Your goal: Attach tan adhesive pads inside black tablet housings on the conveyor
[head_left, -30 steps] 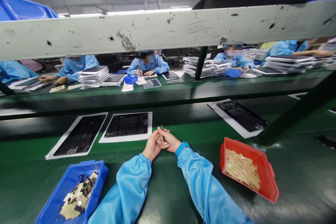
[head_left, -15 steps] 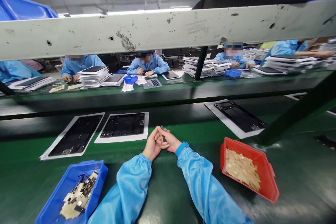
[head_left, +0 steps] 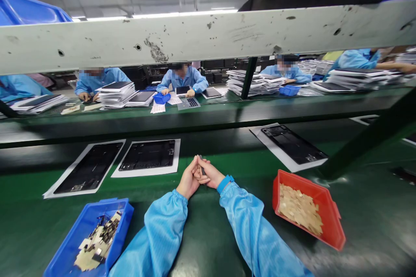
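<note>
Both my hands meet over the green work surface, fingertips touching and fingers partly laced. My left hand (head_left: 189, 180) is closed against the other; whether anything lies in it is hidden. In my right hand (head_left: 212, 174), which wears a blue wrist strap (head_left: 225, 184), a small dark grey stick-like piece (head_left: 202, 168) shows between thumb and fingers. Beyond the hands, on the left, a black tablet-like panel (head_left: 147, 156) lies on white paper, with a second black panel (head_left: 89, 168) beside it. A third black panel (head_left: 294, 144) rests on paper to the right.
A blue bin (head_left: 121, 229) with loose dark and pale pieces stands front left. At right is a red bin (head_left: 328, 229) of tan pieces. A scuffed beam (head_left: 201, 39) crosses overhead, and a green post (head_left: 367, 138) slants at right. Co-workers sit behind stacked panels (head_left: 117, 95).
The panels on white paper have shifted a little to the left. My hands stay joined in nearly the same place. Across the bench, a co-worker now holds up a dark panel.
</note>
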{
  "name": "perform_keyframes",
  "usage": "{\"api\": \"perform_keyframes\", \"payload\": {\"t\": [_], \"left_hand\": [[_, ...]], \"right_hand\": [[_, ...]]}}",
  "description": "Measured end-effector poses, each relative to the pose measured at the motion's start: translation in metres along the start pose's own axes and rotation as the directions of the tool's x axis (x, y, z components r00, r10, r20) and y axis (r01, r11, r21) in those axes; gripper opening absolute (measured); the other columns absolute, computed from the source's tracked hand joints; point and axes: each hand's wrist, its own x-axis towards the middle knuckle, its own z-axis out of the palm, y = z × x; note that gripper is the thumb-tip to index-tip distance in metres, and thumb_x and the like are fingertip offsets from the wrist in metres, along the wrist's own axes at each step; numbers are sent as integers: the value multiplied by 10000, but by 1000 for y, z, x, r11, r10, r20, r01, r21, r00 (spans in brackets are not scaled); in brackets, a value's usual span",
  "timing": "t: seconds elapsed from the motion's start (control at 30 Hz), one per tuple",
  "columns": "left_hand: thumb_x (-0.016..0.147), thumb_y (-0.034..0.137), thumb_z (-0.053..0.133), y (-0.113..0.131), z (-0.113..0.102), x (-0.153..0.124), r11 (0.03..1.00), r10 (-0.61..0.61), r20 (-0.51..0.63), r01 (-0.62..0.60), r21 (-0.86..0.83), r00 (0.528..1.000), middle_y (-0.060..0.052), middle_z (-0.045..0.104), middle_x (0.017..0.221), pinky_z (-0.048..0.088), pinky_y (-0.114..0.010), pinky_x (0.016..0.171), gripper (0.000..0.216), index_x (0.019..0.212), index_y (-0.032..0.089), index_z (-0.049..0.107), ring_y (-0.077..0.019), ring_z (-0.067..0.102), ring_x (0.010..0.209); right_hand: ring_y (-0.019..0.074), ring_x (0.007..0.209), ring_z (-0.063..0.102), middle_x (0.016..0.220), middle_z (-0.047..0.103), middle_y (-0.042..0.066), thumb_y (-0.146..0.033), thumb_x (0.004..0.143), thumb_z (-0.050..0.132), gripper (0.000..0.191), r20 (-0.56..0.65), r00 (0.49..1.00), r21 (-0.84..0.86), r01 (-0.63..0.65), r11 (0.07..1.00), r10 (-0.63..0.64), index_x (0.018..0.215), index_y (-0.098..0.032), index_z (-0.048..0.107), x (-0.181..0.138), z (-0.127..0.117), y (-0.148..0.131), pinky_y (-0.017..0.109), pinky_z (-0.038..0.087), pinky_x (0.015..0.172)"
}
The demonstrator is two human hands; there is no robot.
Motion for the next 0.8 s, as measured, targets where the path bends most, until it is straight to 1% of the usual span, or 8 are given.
{"api": "perform_keyframes", "payload": {"t": [0.13,0.43,0.8], "left_hand": [[877,340,566,0,0,0,1000,10,12,-10,11,1000,-101,694,896,517,-354,902,249,883,111,664,-225,650,971],[903,343,520,-1,0,-1,1000,16,30,-16,23,999,-107,695,863,507,-348,916,293,876,96,676,-221,651,960],[872,368,572,0,0,0,1000,8,24,-8,27,1000,-113,694,891,509,-369,912,289,875,96,668,-238,648,969]], "right_hand": [[7,249,261,430,466,-54,-599,976,309,644,0,1000,-9,-10,1000,10,636,-110,553,-1,0,0,113,148,235],[6,251,261,439,452,-70,-601,967,337,618,-8,1000,-21,-6,1000,6,654,-114,550,-1,1,-1,117,149,238],[8,254,261,445,451,-71,-598,970,336,604,-9,1000,-15,-12,1000,11,671,-117,546,1,-2,0,121,145,240]]}}
